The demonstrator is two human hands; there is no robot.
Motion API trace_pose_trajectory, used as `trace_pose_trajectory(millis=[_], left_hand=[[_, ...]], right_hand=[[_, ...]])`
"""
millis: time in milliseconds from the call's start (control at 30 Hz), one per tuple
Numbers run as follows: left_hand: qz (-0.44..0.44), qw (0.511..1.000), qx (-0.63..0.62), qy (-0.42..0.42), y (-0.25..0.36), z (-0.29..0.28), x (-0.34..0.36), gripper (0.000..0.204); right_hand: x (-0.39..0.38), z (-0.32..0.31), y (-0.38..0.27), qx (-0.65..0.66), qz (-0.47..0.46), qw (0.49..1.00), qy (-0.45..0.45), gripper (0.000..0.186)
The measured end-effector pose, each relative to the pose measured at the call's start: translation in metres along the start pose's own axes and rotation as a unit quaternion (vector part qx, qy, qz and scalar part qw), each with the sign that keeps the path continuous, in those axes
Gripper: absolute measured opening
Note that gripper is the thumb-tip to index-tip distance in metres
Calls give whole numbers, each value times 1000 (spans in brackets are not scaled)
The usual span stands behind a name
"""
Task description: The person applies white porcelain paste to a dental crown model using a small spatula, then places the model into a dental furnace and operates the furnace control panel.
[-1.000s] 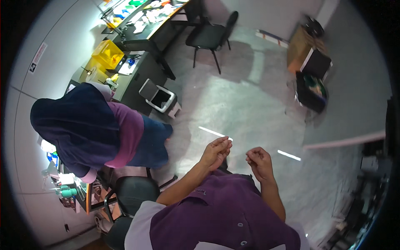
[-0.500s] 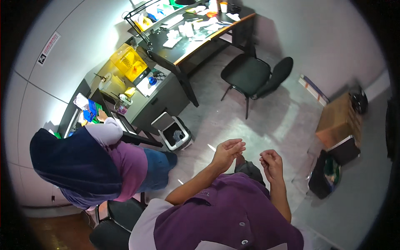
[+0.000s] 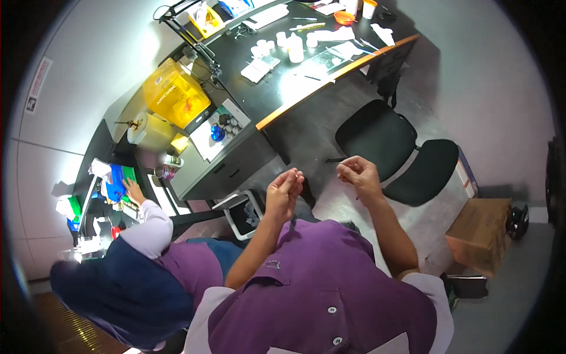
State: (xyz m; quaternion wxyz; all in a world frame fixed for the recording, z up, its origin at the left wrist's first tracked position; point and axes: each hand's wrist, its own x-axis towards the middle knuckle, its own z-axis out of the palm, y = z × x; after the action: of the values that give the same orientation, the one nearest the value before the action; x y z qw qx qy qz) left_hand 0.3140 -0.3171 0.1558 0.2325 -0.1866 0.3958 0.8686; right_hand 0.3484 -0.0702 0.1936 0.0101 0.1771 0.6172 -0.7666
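My left hand [image 3: 284, 192] is raised in front of my body, its fingers bent and their tips pressed together. Whatever may lie between them is too small to make out. My right hand [image 3: 361, 177] is up as well, a short way to the right, thumb against curled fingers in a pinch. Its grip hides any small thing inside. The hands are apart and touch no furniture. Closest beyond my right hand is a black chair [image 3: 371, 138]; an open white-rimmed bin [image 3: 240, 218] stands left of my left hand.
A black desk [image 3: 268, 100] ahead carries white bottles [image 3: 296, 48], papers and an orange bowl [image 3: 344, 17]. Left are a grey cabinet [image 3: 221, 162], a yellow-covered machine [image 3: 168, 88] and a co-worker [image 3: 127, 283] reaching to a bench. A cardboard box [image 3: 480, 236] sits at right.
I have moved forward; the desk, chair and cabinet appear nearer. Both hands are higher in view, my left shifted left, fingers more closed. The co-worker still reaches over the bench.
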Motion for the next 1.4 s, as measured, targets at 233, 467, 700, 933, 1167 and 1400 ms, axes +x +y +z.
trace_pose_trajectory(millis=[233, 467, 700, 933, 1167, 1400], left_hand=[[10, 999, 25, 34, 84, 44, 155, 22], [28, 994, -101, 20, 143, 80, 243, 25], [46, 987, -149, 39, 163, 109, 304, 26], [69, 981, -124, 129, 172, 138, 334, 23], [80, 978, -104, 163, 173, 154, 350, 25], [84, 978, -95, 169, 169, 162, 352, 26]], right_hand=[[176, 49, 9, -16, 48, 998, -33, 13], [302, 85, -64, -41, 4, 987, -156, 13], [393, 99, -95, -3, 38, 965, -258, 11], [427, 108, -116, -216, -216, 924, -229, 10], [443, 114, -121, -226, -294, 906, -205, 15], [449, 115, -121, -252, -325, 894, -177, 14]])
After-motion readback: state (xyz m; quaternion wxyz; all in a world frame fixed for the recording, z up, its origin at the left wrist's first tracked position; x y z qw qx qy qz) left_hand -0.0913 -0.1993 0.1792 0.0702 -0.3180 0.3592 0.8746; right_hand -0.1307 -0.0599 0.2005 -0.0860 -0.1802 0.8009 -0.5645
